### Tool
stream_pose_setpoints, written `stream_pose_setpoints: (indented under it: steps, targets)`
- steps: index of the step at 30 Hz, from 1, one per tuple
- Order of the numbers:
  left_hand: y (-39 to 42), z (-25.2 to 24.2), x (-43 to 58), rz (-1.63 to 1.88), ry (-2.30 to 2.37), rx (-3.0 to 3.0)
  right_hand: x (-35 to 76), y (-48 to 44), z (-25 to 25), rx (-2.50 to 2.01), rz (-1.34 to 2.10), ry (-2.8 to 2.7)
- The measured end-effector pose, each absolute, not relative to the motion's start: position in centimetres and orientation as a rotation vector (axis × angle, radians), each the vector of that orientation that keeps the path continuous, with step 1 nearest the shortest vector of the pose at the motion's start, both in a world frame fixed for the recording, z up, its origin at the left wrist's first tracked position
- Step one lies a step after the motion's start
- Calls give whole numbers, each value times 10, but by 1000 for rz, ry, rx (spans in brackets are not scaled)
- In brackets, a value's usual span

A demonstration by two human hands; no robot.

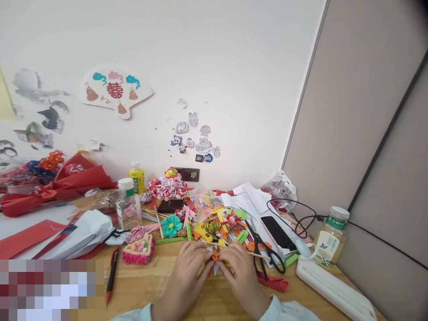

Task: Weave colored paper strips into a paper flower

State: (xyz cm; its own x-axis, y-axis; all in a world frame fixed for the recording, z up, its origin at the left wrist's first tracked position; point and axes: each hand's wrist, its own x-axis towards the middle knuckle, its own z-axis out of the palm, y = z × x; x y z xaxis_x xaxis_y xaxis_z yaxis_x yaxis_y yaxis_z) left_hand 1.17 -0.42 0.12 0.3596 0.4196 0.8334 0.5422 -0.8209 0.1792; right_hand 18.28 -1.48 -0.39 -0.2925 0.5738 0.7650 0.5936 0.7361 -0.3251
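Near the table's front edge, my left hand (192,272) and my right hand (239,272) come together, fingertips pinched on a small orange paper piece (216,257) between them. A thin wooden stick (261,256) runs across behind the fingers and sticks out to the right. Just beyond the hands lie a green and orange paper flower (212,225) and a red and white one (232,217). Black-handled scissors (262,247) lie right of my right hand. The fingers hide part of the orange piece.
A teal flower (171,226) and a pink-edged box (138,250) are to the left, with a pen (113,275) nearer. At the right are a phone (278,232), a bottle (331,238) and a white case (334,287). Red-wrapped flowers (80,174) lie far left.
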Motion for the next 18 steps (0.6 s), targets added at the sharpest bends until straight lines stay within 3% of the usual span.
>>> stream_pose_setpoints:
  steps: [12,18]
  targets:
    - [-9,8,12,-1372,-831,-2569,186,-15,2,-800,53,-1987]
    - [-8,16,13,-1421,-1103,-2965,187,-12,0,-936,398,-1841]
